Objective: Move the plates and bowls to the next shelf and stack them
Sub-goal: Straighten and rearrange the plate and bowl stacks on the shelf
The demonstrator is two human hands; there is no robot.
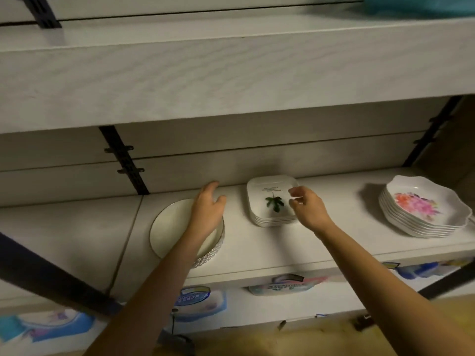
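On the white shelf (334,242) stand three stacks. At the left is a stack of round white plates (172,227) with a dark rim line. In the middle is a stack of square white plates (264,191) with a green leaf print. At the right are scalloped dishes (421,206) with a pink flower print. My left hand (208,209) hovers over the right side of the round stack, fingers spread, holding nothing. My right hand (305,206) is at the right edge of the square stack, fingers curled and apart, empty.
A deep white shelf board (231,80) overhangs close above. Black slotted uprights (123,160) run down the back wall, another at the right (431,129). The neighbouring shelf section (64,232) begins left of a seam. Packaged goods (195,301) sit on the lower shelf.
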